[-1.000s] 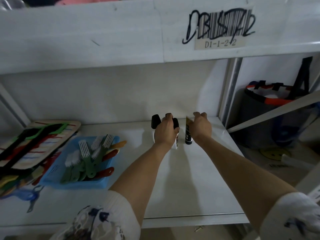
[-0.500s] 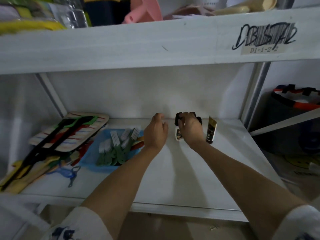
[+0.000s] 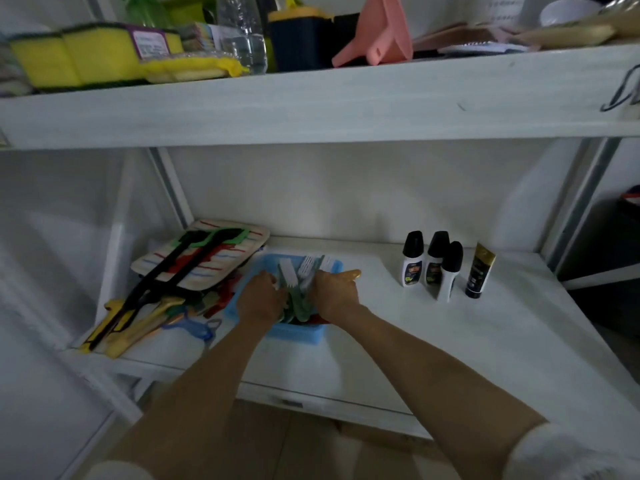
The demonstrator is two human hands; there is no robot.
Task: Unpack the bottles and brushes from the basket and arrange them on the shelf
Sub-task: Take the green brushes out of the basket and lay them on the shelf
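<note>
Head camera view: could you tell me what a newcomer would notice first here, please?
Both hands, left hand and right hand, reach into the blue basket of brushes mid-shelf. To its right stand three white bottles and a dark tube, upright near the back.

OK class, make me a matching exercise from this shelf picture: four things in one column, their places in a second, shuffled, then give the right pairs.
Things
1. pink funnel
2. blue basket
3. black-and-gold tube
4. yellow sponges

Places
A. upper shelf, far left
B. lower shelf, right of the three white bottles
C. upper shelf, middle
D. lower shelf, under both hands

Pairs: 1-C, 2-D, 3-B, 4-A
</note>
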